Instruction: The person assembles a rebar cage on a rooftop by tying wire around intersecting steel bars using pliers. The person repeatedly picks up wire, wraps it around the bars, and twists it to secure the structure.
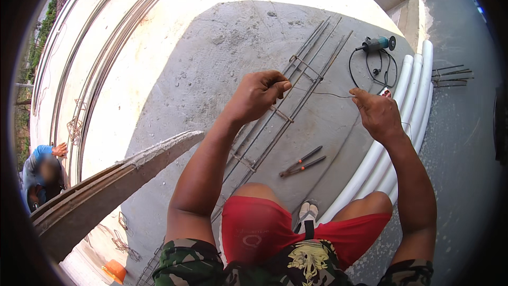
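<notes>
Above a grey concrete floor (174, 90), the fingers of the left hand (259, 95) and right hand (378, 116) pinch a thin wire (328, 94) between them at two o'clock; the step in hand looks like straightening it, and the next move calls for a steady pinch at both ends. Farther out lie cutters (302, 168) at four o'clock and a grinder (378, 43) at two. An orange object (114, 271), perhaps a container, sits between seven and eight, its contents unclear.

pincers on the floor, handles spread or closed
Spread: the pincers lie with their handles apart in a V. Whether the jaws gape is too small to tell.
</notes>
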The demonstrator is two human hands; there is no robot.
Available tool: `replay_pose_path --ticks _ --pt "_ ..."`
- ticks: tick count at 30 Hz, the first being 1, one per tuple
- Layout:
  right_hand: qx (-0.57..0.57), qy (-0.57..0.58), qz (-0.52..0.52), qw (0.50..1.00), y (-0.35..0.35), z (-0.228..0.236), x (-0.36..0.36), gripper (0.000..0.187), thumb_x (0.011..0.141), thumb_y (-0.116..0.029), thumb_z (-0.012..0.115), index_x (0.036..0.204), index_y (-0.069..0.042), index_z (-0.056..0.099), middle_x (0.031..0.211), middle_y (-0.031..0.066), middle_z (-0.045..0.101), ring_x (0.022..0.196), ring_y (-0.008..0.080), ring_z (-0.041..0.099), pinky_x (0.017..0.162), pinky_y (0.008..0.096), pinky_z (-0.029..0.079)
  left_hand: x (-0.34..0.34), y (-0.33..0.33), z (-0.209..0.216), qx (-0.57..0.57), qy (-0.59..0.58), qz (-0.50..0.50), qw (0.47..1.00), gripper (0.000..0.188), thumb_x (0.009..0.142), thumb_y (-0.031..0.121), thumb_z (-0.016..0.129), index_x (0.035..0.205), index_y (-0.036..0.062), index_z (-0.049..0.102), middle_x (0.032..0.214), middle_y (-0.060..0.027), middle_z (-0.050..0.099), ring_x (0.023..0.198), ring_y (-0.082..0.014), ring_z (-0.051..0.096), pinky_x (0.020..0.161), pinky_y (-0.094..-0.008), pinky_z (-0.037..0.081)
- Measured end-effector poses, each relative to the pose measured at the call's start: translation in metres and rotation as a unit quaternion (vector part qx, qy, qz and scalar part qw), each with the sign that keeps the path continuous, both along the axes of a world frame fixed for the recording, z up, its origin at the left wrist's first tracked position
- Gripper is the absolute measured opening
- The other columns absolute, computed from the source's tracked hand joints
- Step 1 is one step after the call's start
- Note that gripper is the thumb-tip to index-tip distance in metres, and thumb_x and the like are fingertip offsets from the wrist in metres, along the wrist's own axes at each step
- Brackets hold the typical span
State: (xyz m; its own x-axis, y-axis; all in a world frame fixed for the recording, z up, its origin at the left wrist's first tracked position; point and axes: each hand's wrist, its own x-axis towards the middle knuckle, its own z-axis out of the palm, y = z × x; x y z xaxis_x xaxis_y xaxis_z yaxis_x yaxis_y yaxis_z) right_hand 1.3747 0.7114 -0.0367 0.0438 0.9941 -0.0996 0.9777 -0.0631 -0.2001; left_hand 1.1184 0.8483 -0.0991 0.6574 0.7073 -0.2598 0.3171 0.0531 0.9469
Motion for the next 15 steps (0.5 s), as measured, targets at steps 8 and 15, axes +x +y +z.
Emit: replay_pose_path --ticks 8,15 --pt "-0.038 0.222 -0.163 0.961 0.022 0.010 -0.038 0.026 0.091 -0.018 0.063 0.109 0.000 0.063 0.075 0.0136 0.060 0.065 0.0189 0.057 0.062 0.0329 0.045 0.064 0.004 -0.002 -0.131 -0.168 -0.020 0.977 0.030 0.097 0.026 0.060 0.094 -0.0034 0.065 0.069 -0.0033 0.060 0.063 -0.0110 0.056 0.061 -0.0263 0.048" --pt "-0.052 0.468 -0.148 0.870 0.030 -0.059 -0.010 0.023 0.094 -0.016 0.056 0.106 0.002 0.063 0.073 0.0110 0.061 0.061 0.0138 0.051 0.060 0.0317 0.043 0.053 0.030 -0.067 -0.258 -0.076 -0.072 0.961 0.041 0.097 0.033 0.059 0.115 -0.0045 0.059 0.082 -0.0091 0.064 0.072 -0.0163 0.061 0.072 -0.0323 0.053"
